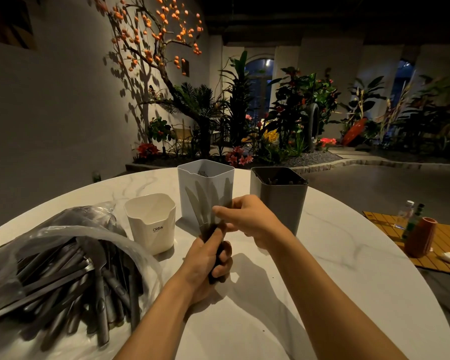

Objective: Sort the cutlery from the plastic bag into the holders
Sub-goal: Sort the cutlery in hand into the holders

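Note:
My left hand [205, 261] grips a bunch of dark-handled knives [202, 201] upright, their blades fanned out in front of the tall white holder [205, 188]. My right hand [247, 219] pinches the bunch at the base of the blades. A clear plastic bag [63, 268] full of dark cutlery lies at the left on the table. A short cream holder [151, 222] stands between the bag and the white holder. A grey holder [278, 198] with dark pieces inside stands to the right of the white one.
The round white marble table [322, 255] curves away at the right. Beyond its edge lie a yellow mat [442, 245], an orange vase [420, 237] and small bottles [411, 219]. Plants and a wall fill the background.

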A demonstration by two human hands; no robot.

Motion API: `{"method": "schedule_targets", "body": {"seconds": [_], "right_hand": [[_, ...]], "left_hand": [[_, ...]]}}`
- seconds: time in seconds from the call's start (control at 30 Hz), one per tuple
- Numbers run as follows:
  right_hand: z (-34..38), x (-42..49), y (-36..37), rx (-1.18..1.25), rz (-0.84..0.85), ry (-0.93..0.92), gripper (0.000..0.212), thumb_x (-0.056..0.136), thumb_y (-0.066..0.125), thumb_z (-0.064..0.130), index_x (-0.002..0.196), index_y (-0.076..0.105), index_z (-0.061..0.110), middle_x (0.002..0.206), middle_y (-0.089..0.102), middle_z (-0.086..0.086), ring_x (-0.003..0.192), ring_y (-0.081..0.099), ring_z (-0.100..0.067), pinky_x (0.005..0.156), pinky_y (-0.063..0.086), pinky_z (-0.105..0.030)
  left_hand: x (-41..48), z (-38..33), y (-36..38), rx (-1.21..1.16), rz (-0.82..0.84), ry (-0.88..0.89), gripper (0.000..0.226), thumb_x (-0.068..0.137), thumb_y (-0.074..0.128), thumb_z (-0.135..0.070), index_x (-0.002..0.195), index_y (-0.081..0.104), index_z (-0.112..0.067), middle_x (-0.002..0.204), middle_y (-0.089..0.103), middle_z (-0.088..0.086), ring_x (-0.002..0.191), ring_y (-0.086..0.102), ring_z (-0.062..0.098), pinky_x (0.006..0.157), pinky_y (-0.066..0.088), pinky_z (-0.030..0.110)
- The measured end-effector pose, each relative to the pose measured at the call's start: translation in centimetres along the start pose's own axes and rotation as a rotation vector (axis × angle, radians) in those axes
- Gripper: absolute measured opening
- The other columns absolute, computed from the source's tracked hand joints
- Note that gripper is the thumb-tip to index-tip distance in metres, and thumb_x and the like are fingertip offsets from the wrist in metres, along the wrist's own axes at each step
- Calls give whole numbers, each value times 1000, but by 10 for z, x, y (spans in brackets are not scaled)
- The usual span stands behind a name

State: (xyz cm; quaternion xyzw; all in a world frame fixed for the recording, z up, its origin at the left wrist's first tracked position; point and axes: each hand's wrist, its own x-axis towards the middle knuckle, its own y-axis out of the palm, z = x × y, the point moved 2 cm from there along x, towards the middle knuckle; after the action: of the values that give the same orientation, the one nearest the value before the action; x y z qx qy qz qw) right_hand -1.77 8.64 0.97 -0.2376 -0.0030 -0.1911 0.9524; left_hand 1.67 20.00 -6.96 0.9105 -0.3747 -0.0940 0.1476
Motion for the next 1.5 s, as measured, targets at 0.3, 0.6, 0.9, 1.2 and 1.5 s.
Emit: {"method": "schedule_targets", "body": {"seconds": [0.3,0.6,0.9,1.2,1.5], "right_hand": [[0,1,-3,19,74,-31,21,96,67,22,102,75,4,99,75,-11,93,73,-21,87,59,-29],[10,7,-30,82,-263,-102,14,102,55,19,100,64,9,86,64,-6,74,61,-13,59,46,-23],[22,-13,-91,100,-889,-537,10,104,52,18,96,57,22,82,61,6,67,61,-3,59,53,-17],[2,-8,-98,-38,-1102,-522,18,103,54,25,104,66,11,89,67,5,78,65,-11,73,60,-34],[-4,-5,-96,-75,-1074,-510,15,102,56,23,103,65,12,86,67,6,71,60,0,66,46,-5]], "left_hand": [[-1,-1,3,-14,3,39,49,86,56,-50,104,54,-4,57,39,4,38,33,13,43,30,25],[1,-2,4,-16,-42,39,56,91,50,-56,119,65,-10,65,55,6,41,39,12,43,34,23],[1,-2,5,0,-56,32,55,89,50,-52,114,64,-5,67,59,9,42,43,13,41,37,20],[2,0,4,25,-104,10,53,95,47,-52,112,67,-7,69,58,8,44,40,13,45,35,22],[2,0,4,37,-109,12,50,100,44,-50,113,67,-7,68,58,8,45,38,12,44,35,21]]}}
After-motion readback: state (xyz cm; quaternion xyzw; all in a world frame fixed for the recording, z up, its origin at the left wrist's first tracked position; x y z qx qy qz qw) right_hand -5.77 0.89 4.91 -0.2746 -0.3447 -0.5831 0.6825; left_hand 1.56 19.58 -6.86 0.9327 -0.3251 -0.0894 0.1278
